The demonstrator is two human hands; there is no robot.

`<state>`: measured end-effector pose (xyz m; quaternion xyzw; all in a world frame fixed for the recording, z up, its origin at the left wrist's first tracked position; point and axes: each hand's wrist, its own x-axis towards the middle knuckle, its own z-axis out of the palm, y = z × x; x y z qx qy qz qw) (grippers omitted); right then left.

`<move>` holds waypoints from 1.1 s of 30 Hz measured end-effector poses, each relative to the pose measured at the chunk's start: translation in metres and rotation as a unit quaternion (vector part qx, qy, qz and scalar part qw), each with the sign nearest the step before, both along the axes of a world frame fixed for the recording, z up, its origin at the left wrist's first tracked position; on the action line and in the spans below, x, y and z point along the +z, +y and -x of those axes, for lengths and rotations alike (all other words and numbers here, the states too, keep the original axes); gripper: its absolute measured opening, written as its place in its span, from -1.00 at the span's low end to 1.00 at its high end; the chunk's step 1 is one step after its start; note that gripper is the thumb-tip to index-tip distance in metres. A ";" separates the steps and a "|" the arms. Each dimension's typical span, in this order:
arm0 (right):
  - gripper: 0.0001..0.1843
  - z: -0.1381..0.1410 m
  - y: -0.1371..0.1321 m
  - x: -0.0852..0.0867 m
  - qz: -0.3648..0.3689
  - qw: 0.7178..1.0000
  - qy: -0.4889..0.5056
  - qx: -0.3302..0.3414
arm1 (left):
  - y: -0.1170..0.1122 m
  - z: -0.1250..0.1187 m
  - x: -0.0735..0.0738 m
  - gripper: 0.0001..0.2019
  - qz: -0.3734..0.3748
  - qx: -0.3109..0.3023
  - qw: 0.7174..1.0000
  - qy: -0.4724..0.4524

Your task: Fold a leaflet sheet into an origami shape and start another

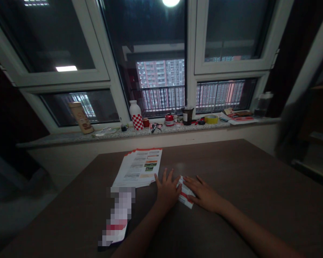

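A small folded leaflet (185, 195), white with red print, lies on the dark brown table (244, 179). My left hand (167, 190) rests flat on its left part, fingers spread and stretched out. My right hand (204, 195) lies flat on its right part, fingers extended toward the left hand. Both hands press the paper down; most of it is hidden beneath them. A stack of printed leaflets (140, 167) lies just beyond my left hand.
A blurred-out object (117, 216) lies at the table's near left. The stone windowsill (70, 137) holds a checked red-and-white bottle (136, 115), a brown carton (80, 117), a dark cup (187, 115), a yellow tape roll (211, 119) and several small items.
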<state>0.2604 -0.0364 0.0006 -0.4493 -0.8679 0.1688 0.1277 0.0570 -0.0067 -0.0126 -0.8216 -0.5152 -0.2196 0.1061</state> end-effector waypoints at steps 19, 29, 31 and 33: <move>-0.36 -0.001 -0.003 0.007 0.010 1.000 -0.024 -0.009 | -0.008 0.022 0.013 -0.63 -0.053 -0.037 0.996 0.064; -0.35 -0.001 -0.002 0.007 0.016 1.000 -0.020 -0.011 | -0.017 0.023 0.030 -0.71 -0.051 -0.105 0.987 0.110; -0.35 -0.001 -0.002 0.007 0.018 1.000 -0.018 -0.013 | -0.016 0.022 0.033 -0.73 -0.040 -0.113 0.987 0.111; -0.36 -0.001 -0.002 0.007 0.020 1.000 -0.016 -0.012 | -0.015 0.020 0.034 -0.74 -0.033 -0.119 0.986 0.113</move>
